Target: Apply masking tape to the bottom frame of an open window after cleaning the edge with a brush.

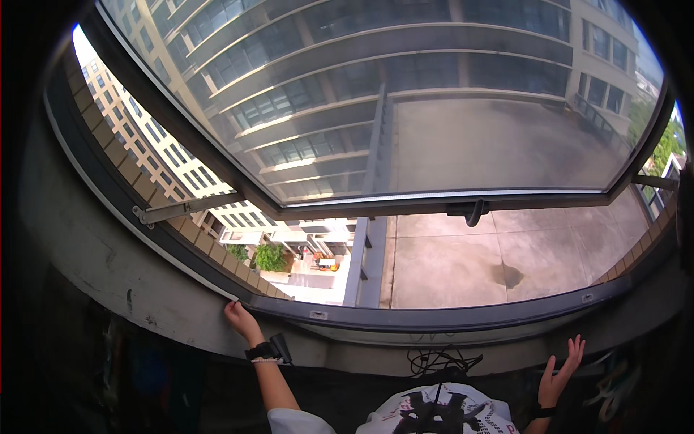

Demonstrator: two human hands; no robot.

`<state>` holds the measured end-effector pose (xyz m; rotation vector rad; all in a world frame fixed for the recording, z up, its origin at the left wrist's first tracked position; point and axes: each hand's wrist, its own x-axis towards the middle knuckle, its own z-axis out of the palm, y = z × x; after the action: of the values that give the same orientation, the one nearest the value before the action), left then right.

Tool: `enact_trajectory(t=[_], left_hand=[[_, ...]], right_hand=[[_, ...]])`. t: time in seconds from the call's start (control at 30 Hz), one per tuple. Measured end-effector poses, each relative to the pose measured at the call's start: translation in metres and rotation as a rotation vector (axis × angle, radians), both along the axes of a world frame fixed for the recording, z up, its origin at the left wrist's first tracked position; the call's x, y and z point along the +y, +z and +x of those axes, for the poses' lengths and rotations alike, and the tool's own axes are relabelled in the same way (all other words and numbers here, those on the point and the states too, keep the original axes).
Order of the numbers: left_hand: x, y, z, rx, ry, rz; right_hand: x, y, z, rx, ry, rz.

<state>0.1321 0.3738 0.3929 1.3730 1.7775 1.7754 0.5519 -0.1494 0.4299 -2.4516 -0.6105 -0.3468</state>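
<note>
My left hand (243, 322) is at the lower left corner of the window frame (448, 316), its fingers closed together against the edge. A thin pale strip (177, 269) runs along the inner side of the frame down to those fingertips. Whether they pinch the strip or something small, I cannot make out. My right hand (562, 375) is raised in front of the wall at the right, palm up, with the fingers apart and nothing in it. Above both hands the window sash (376, 206) is swung outward, a dark handle (473, 212) on its lower rail.
A metal stay arm (189, 208) joins the sash to the frame at the left. Black cables (441, 359) lie coiled below the sill, close to my body. Outside, past the opening, are a concrete terrace (448, 267) and a long drop to the ground at the left.
</note>
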Motion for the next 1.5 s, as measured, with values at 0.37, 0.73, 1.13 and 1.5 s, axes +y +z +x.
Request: enact_trajectory(t=[0.37,0.73,1.13,1.5], left_hand=[[0.000,-0.009,-0.008,0.015,-0.053,0.107],[0.003,-0.007,-0.011,-0.035,-0.094,0.065],[-0.009,0.008,0.016,0.041,-0.057,0.097],[-0.030,0.024,0.014,-0.351,-0.277,-0.082]], right_hand=[[-0.008,-0.003,0.000,0.026,0.003,0.001],[-0.009,-0.003,0.009,0.051,0.066,0.010],[-0.013,-0.010,0.010,0.062,0.076,0.023],[-0.009,-0.014,0.009,0.065,0.098,0.035]])
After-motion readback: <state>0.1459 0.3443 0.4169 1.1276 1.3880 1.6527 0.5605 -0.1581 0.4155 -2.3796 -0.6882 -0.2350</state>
